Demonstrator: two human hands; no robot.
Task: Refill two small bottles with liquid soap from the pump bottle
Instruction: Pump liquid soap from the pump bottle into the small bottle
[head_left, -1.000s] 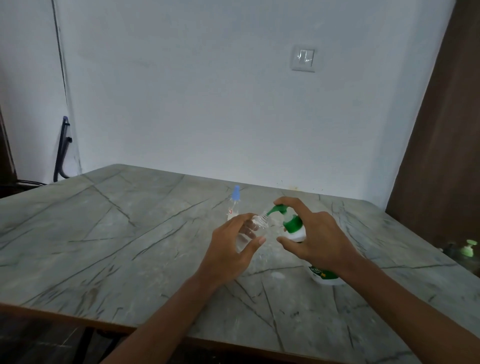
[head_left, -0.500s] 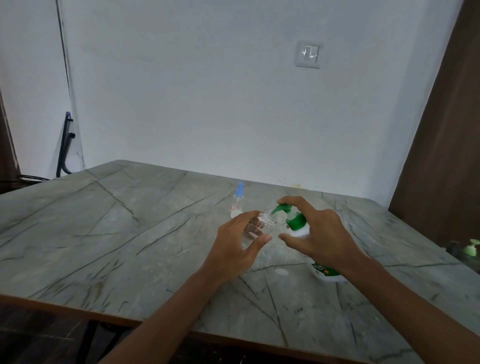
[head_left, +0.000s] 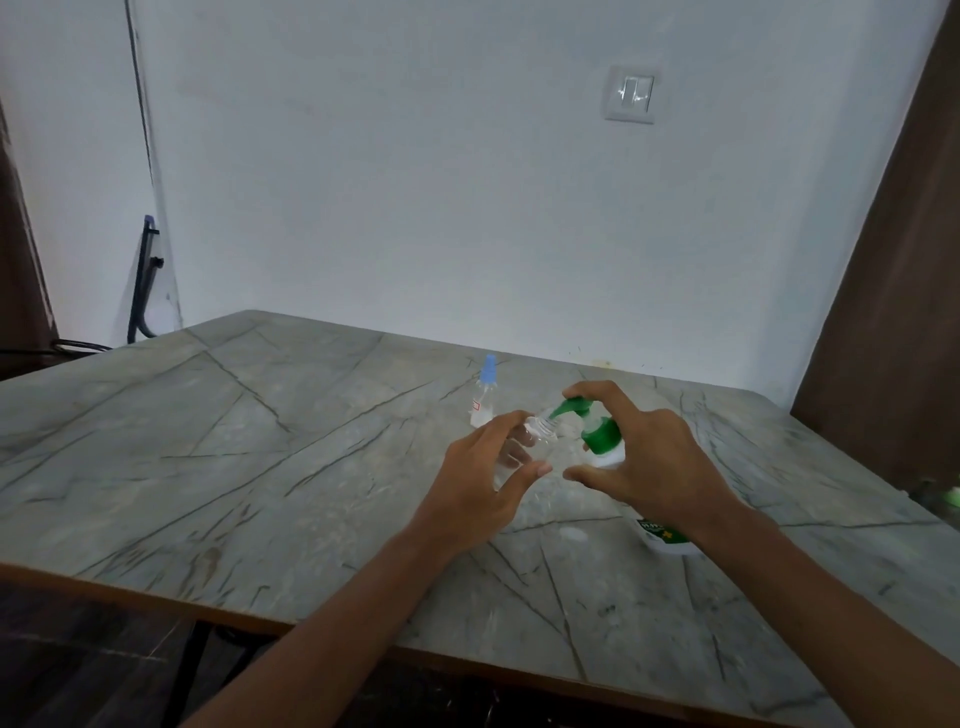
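Head view: left hand (head_left: 480, 480) grips clear bottle (head_left: 540, 441); right hand (head_left: 649, 462) clasps pump bottle (head_left: 605, 441).

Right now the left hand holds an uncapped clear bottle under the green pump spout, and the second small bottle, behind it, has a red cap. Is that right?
Not quite: the cap on the second small bottle is light blue, not red, as the head view shows. The rest stands: the left hand holds the uncapped clear bottle under the green pump spout.

I see a grey marble-veined desk (head_left: 260, 441) against a plain white wall (head_left: 389, 182), a light switch (head_left: 630, 97) up high, and brown wood panelling (head_left: 904, 312) at right.
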